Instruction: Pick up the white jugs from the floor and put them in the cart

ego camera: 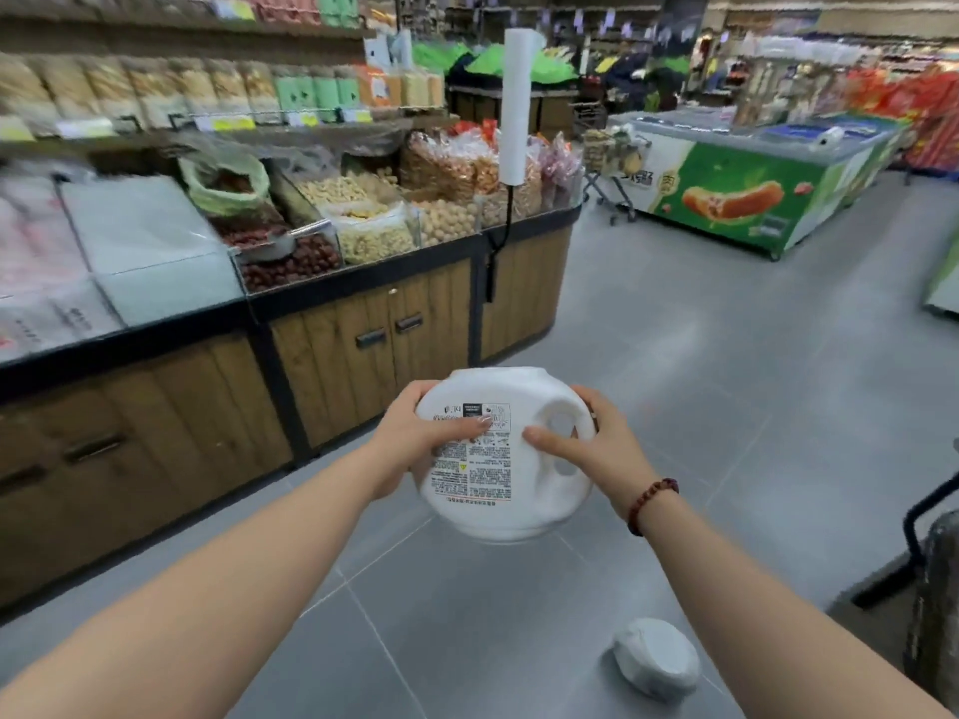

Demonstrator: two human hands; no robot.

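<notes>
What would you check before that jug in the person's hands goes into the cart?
1. Held white jug gripped by left hand and right hand: ok.
2. Held jug clear of the floor: ok.
3. Cap shut: cannot tell, hidden.
4. Cart position: cannot tell; only a dark frame at the right edge.
5. All jugs collected: not ok, second jug lies on the floor.

Wooden produce stand [363, 324] left, green chest freezer [752, 194] beyond.
</notes>
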